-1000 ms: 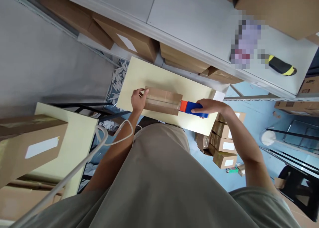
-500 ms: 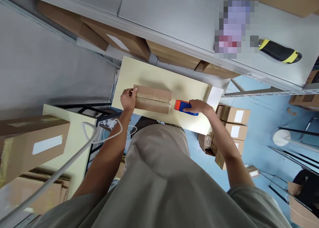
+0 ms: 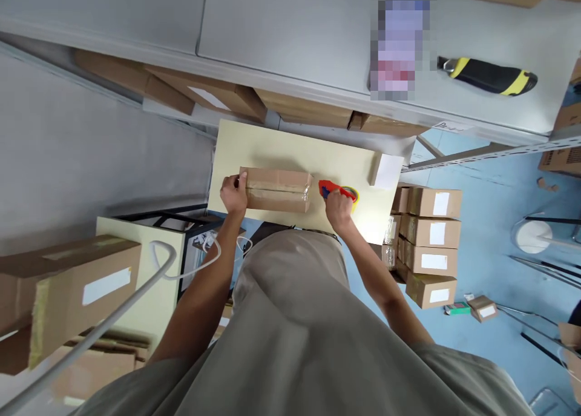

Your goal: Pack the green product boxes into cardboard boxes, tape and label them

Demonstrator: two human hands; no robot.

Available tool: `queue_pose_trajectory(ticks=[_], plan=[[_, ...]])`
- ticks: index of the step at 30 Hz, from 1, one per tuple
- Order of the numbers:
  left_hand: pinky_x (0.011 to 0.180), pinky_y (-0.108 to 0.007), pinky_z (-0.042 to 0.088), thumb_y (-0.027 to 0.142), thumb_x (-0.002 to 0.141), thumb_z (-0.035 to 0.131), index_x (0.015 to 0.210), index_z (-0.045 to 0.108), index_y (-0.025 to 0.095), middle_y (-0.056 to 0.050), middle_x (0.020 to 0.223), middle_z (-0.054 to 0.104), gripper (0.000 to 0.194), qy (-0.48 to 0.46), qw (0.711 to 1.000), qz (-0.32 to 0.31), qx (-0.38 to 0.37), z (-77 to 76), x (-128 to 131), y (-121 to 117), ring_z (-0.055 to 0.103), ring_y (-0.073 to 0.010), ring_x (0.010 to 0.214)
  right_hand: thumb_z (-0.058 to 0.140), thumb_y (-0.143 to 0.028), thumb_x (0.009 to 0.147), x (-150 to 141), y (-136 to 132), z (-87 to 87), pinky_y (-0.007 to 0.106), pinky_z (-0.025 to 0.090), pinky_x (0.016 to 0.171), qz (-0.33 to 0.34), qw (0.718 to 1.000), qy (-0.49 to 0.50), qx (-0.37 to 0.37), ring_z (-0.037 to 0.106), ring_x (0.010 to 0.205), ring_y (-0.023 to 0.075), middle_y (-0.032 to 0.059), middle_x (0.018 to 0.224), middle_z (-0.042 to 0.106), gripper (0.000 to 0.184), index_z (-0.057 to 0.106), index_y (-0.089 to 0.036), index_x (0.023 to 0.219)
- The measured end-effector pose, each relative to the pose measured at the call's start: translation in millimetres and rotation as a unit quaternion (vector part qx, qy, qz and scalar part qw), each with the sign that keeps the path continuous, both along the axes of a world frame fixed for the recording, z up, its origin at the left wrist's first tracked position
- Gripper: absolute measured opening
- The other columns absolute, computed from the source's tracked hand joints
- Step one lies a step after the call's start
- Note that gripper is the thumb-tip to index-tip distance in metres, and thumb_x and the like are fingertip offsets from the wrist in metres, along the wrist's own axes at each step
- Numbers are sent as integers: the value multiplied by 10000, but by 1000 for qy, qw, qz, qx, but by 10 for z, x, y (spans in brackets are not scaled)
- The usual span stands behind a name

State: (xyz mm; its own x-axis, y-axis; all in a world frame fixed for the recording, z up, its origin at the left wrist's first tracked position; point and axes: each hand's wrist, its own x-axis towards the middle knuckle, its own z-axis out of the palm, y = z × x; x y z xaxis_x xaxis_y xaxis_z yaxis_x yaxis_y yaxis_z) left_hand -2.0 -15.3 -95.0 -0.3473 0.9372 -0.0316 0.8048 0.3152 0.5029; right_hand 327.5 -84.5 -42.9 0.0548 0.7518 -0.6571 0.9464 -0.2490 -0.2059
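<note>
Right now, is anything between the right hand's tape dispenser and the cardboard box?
Nothing visible: only a narrow gap separates the tape dispenser in the right hand from the cardboard box. The left hand holds the box's far end.

Taped carton (image 3: 278,199) (on table (image 3: 254,142)) near tape dispenser (image 3: 327,186)

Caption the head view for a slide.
Left hand holds a taped cardboard box; right hand grips a red tape dispenser.

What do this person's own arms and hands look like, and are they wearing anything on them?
Both the left hand and the right hand are bare, with no gloves. The forearms are uncovered too, below short, plain grey-green sleeves. I see no watch or bracelet; the fingers are too small to rule out a ring.
</note>
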Motion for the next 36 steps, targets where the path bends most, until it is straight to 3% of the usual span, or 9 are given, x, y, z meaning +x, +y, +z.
queue_pose_trajectory(ticks=[4, 7, 12, 15, 19, 24, 29, 32, 36], plan=[[1007, -386, 508, 416, 1071, 592, 912, 664, 221, -118, 1011, 728, 261, -19, 1000, -11, 3, -3, -22, -23, 707, -279, 1059, 514, -347, 1158, -87, -355, -367, 453, 499, 1038, -89, 994, -35, 54, 762, 1052, 326, 237, 1081, 802, 429, 584, -34, 1444], [1016, -391, 505, 428, 1071, 592, 899, 650, 229, -118, 1003, 722, 270, -33, 999, -19, 8, 1, -32, -33, 699, -283, 1059, 474, -363, 1177, -71, -585, -594, 428, 465, 1081, -137, 983, -51, 115, 730, 1096, 294, 199, 1137, 796, 339, 598, -106, 1358], [1008, -398, 507, 428, 1076, 577, 891, 644, 231, -122, 1000, 714, 279, -55, 998, -28, 7, 30, -30, -51, 690, -282, 1026, 427, -287, 1165, -28, -725, -793, 443, 437, 1111, -194, 968, -95, 130, 693, 1176, 315, 240, 1260, 768, 313, 606, -88, 1327], [1008, -399, 509, 443, 1087, 554, 906, 656, 230, -129, 1030, 714, 298, -70, 997, -33, -3, 51, -34, -62, 685, -280, 1027, 463, -236, 1136, -29, -731, -730, 460, 420, 1156, -196, 967, -115, 115, 687, 1245, 338, 281, 1314, 747, 354, 602, -38, 1394], [1012, -399, 516, 476, 1090, 536, 970, 685, 223, -143, 1092, 724, 317, -93, 995, -39, -23, 83, -52, -100, 686, -280, 1037, 517, -299, 1130, -112, -719, -401, 473, 438, 1173, -206, 961, -109, 150, 685, 1306, 359, 297, 1397, 721, 436, 598, -37, 1470], [971, -414, 545, 617, 997, 661, 1088, 707, 221, -165, 1144, 769, 410, -130, 990, -42, -46, 122, -25, -258, 721, -321, 1066, 369, -522, 1184, -573, -496, 20, 410, 531, 1072, -173, 964, 38, 199, 686, 1350, 335, 261, 1455, 711, 587, 541, -99, 1551], [873, -447, 569, 745, 733, 893, 1033, 687, 231, -178, 997, 805, 630, -153, 980, -30, -124, 95, -1, -288, 766, -407, 1025, 507, -728, 1095, -1069, -118, 8, 371, 573, 902, -219, 967, 52, 118, 777, 1147, 348, 233, 1266, 794, 742, 525, -116, 1514], [854, -428, 556, 749, 795, 825, 911, 679, 238, -176, 948, 804, 545, -149, 975, -72, -150, 62, -98, -164, 767, -403, 1021, 434, -654, 1144, -1069, -9, -62, 361, 557, 896, -219, 969, 27, 107, 782, 1098, 334, 219, 1183, 814, 608, 607, -135, 1408], [803, -370, 518, 687, 938, 669, 755, 652, 248, -101, 809, 756, 476, -188, 956, -149, -169, 69, -312, -69, 748, -321, 907, 268, -481, 1203, -924, -54, -47, 307, 522, 845, -192, 971, 62, 129, 771, 1007, 270, 162, 1085, 814, 533, 697, -165, 1226]])
